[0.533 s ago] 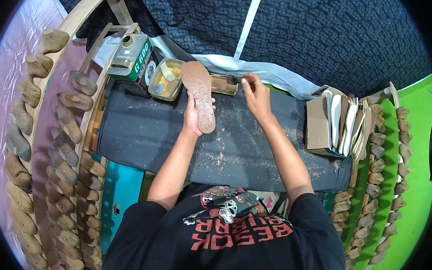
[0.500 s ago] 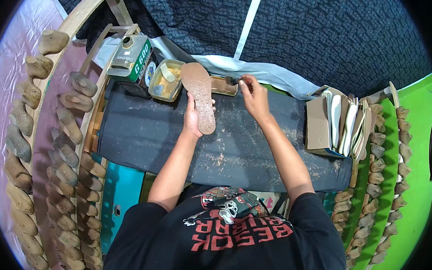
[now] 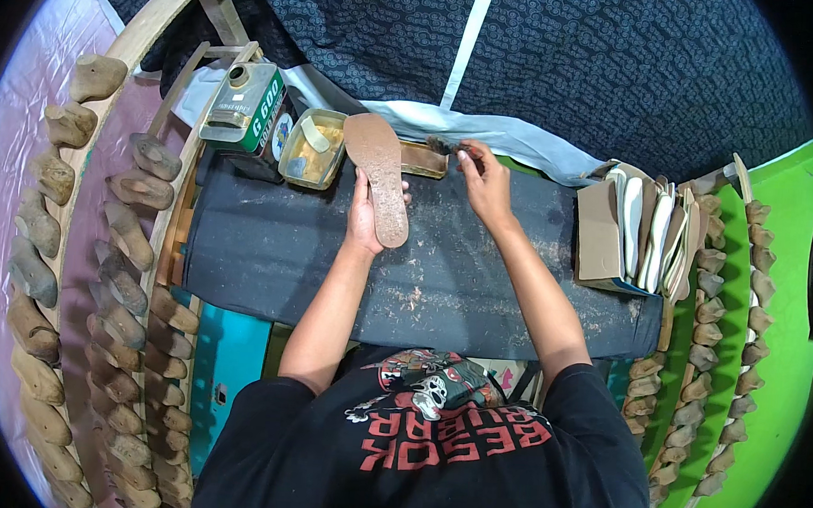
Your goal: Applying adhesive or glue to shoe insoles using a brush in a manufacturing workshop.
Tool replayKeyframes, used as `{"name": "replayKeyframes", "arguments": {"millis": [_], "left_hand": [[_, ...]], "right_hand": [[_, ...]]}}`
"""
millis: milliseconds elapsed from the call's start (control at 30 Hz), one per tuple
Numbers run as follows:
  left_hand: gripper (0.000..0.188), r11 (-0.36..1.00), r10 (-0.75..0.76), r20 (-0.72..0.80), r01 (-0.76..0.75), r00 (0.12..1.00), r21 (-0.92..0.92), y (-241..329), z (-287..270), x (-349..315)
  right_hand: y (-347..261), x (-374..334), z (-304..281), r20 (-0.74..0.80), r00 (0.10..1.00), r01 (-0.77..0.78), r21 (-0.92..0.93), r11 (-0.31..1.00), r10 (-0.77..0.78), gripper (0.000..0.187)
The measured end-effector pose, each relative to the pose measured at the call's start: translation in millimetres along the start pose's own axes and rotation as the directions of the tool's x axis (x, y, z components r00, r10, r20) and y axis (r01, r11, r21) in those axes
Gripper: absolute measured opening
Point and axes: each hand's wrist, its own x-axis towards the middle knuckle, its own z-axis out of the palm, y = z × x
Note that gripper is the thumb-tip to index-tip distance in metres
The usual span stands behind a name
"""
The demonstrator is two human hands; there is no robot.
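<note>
My left hand [image 3: 362, 222] is closed around a brown shoe sole [image 3: 375, 151] from below, with fingers wrapped over its right edge. The sole is held tilted above the table, broad end away from me, its upper face mottled and speckled. In my right hand [image 3: 489, 183], the fingers pinch a small dark-bristled brush [image 3: 442, 145]. Its bristles point left, over the far right corner of a shallow rectangular tray [image 3: 424, 171]. The sole hides the tray's left end. Left of the sole sits a clear plastic tub [image 3: 322, 183] of yellowish stuff, holding a pale flat piece [image 3: 316, 135].
A green and silver metal can [image 3: 248, 121] stands beside the tub. At the table's right end, a cardboard box [image 3: 600, 237] holds several upright flat soles. Dusty dark cloth [image 3: 478, 295] covers the table. Racks of wooden shoe lasts [image 3: 132, 235] flank both sides.
My right hand has moved slightly right and down, and the brush has shifted a little right and up. The sole has risen slightly in my left hand.
</note>
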Motion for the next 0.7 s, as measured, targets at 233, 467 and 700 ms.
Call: {"name": "replayKeyframes", "arguments": {"millis": [233,467,700], "left_hand": [[0.056,0.991,-0.036,0.006,0.035,0.999,0.132,-8.4,-3.2,17.7],[0.061,0.997,-0.038,0.020,0.037,0.999,0.061,-14.8,6.1,26.4],[0.065,0.992,-0.084,0.058,0.078,0.995,0.100,-14.8,13.2,27.2]], "right_hand": [[-62.6,-40.9,-31.1,-0.074,0.991,0.129,0.365,0.922,-0.110,0.017],[-83.4,-86.9,-29.7,-0.038,0.958,0.287,0.047,0.957,-0.285,0.016],[-84.9,-78.0,-30.7,-0.115,0.932,0.349,0.028,0.937,-0.344,0.020]]}}
